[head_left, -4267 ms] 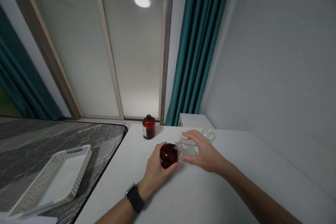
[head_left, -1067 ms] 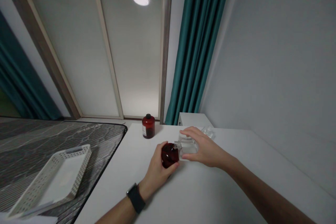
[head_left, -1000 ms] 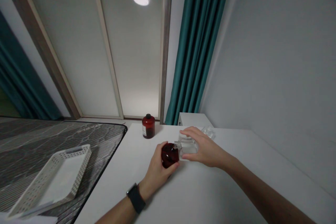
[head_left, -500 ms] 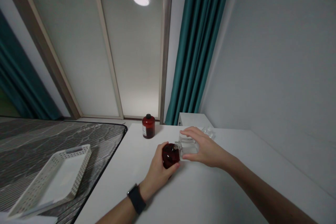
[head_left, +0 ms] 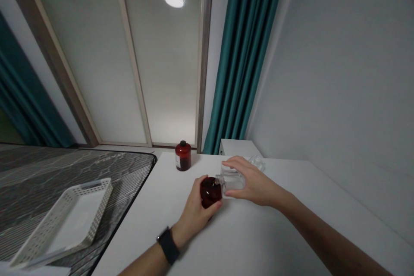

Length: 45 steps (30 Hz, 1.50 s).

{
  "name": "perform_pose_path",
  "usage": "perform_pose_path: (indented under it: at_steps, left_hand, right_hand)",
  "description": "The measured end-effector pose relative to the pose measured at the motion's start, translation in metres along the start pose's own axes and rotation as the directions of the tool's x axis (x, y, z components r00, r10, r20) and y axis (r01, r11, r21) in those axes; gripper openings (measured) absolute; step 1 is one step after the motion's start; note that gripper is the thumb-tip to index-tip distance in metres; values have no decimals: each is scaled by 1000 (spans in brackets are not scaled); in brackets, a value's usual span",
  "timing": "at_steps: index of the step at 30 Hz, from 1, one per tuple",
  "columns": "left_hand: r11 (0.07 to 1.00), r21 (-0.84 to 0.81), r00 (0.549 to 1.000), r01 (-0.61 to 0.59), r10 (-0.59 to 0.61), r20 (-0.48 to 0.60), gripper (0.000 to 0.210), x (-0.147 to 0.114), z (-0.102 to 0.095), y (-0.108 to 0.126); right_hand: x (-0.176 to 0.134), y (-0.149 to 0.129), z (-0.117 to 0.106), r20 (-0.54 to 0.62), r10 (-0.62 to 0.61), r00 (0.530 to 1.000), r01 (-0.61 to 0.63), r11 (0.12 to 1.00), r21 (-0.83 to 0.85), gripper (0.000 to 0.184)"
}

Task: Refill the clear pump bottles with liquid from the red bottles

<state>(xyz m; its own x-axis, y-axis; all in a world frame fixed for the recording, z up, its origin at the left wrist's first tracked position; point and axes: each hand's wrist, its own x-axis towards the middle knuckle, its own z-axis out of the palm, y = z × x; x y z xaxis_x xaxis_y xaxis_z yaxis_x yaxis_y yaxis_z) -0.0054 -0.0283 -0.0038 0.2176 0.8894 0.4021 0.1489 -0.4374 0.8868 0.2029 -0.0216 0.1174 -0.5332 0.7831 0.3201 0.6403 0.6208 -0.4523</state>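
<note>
My left hand (head_left: pixel 198 207) is wrapped round a dark red glass bottle (head_left: pixel 210 192) above the white table (head_left: pixel 155 220). A clear glass bottle (head_left: pixel 234 181) lies tipped on its side in my right hand (head_left: pixel 250 181), its neck pointing left. The two bottle mouths meet or nearly meet at the red bottle's top; whether they touch I cannot tell. Farther back on the table stands another red bottle (head_left: pixel 183 157) with a black cap and a white label. Behind my right hand sits a small clear object (head_left: pixel 258 163), partly hidden, its kind unclear.
At the left, a white perforated basket (head_left: pixel 98 209) rests on a grey patterned surface (head_left: pixel 129 168) with a dark edge. A white cabinet (head_left: pixel 241 146) stands beyond the table, near a teal curtain (head_left: pixel 247 60). A pale wall (head_left: pixel 349 73) bounds the right side.
Both hands and bottles stay almost in place. The red bottle has shifted very slightly to the right.
</note>
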Motion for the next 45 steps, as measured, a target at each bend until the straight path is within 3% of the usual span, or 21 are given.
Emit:
perform_pose_path:
  at_steps: [45]
  left_hand:
    - [997,-61,999,36,-37,-22,65,-3,3,2]
  right_hand:
    - [2,-9,-6,32,-12,999,13,1000,-18,67]
